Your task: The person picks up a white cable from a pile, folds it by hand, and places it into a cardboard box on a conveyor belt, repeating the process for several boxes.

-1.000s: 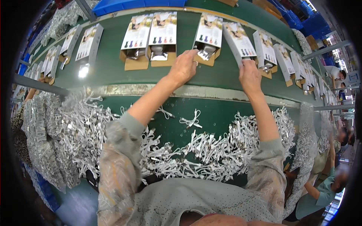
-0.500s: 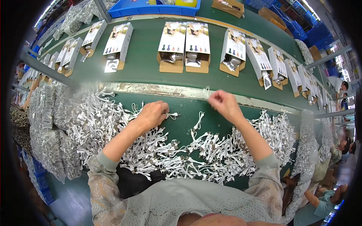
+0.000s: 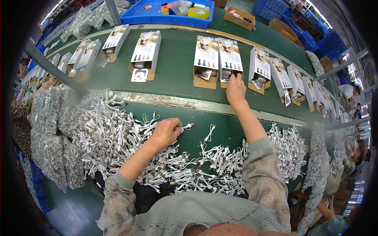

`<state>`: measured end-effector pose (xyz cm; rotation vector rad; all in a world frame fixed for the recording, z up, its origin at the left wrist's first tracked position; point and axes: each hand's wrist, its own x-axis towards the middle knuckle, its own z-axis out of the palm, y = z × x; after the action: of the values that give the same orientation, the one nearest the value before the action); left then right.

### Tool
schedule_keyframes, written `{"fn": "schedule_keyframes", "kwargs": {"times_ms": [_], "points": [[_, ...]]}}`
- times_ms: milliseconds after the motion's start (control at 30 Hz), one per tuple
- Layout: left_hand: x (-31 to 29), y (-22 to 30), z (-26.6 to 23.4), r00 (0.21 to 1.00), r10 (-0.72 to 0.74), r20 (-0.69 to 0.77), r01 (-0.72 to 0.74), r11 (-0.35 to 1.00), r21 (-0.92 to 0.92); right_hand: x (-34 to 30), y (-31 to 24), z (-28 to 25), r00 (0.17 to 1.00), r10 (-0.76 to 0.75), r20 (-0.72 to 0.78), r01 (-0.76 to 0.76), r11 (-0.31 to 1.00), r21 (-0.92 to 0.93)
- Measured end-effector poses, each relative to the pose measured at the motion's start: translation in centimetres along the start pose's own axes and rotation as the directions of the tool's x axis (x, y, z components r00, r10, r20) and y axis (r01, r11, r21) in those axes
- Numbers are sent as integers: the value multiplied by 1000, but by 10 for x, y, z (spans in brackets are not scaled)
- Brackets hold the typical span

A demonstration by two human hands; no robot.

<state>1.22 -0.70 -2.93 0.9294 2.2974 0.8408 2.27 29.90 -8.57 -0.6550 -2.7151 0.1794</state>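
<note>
My left hand (image 3: 167,131) is closed over the edge of a big heap of short white charging cables (image 3: 106,129). A bundled white cable (image 3: 188,126) sticks out past its fingertips. My right hand (image 3: 236,89) reaches across the metal ledge, fingers pinched together at the open near end of a white printed box (image 3: 230,53). Whatever those fingers hold is hidden by the hand and the box flap. Close beside it on the left lies a matching open box (image 3: 206,51), with a silvery packet showing in its mouth.
More open boxes (image 3: 145,47) lie in a row along the green belt (image 3: 177,70). Behind them is a blue tray (image 3: 169,17) with tape rolls. Bubble-wrapped bundles (image 3: 45,133) stand at the left. A second cable heap (image 3: 289,149) lies to the right. Other people work at far right.
My right hand has moved forward from above the ledge to the box's open end. The boxes on the belt have shifted to the right. My left hand stays by the cable heap.
</note>
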Motion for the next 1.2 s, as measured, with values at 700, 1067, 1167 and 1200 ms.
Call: {"fn": "schedule_keyframes", "kwargs": {"times_ms": [700, 1067, 1167, 1200], "points": [[-7, 17, 11, 965, 217, -149, -229, 971, -67, 8, 34, 14, 991, 61, -117, -52, 996, 79], [-26, 1, -25, 954, 200, -221, -106, 921, 376, -125, -24, -87, 671, -516, 532, 325, 850, 415], [-27, -7, -28, 936, 202, -288, -38, 872, 488, -102, -24, -87, 803, -283, 524, -58, 838, 542], [-28, -9, -29, 970, 71, -234, 42, 895, 445, -90, -28, -81, 880, -167, 444, -102, 848, 521]]}}
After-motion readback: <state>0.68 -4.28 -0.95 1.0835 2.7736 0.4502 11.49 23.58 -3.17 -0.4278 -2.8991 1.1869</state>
